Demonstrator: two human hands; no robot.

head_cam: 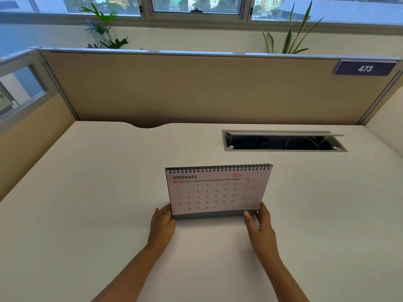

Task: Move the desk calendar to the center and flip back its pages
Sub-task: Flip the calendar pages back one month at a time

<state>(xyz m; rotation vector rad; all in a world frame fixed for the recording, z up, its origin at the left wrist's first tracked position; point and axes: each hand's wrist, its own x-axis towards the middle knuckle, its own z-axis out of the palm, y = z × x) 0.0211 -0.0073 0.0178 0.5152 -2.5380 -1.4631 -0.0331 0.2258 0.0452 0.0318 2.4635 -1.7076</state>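
The desk calendar (214,192) shows a white page with black dates, red Sundays, a red "2026" and a grey base under black spiral wire, on an off-white desk (87,192), with a tan partition (196,88) at 12 o'clock bearing a navy "473" plate (365,68).

Two bare forearms reach forward from the lower edge of the view, angling slightly toward each other. The left hand (163,221) is cupped, its fingers curled around the lower left corner of the white spiral-bound desk calendar (216,190) and hidden behind it, thumb at the front edge. The right hand (260,223) holds the lower right corner, thumb pressed on the grey base at the front, fingers extended along the side edge. Both wrists are straight and low over the white table (87,192).
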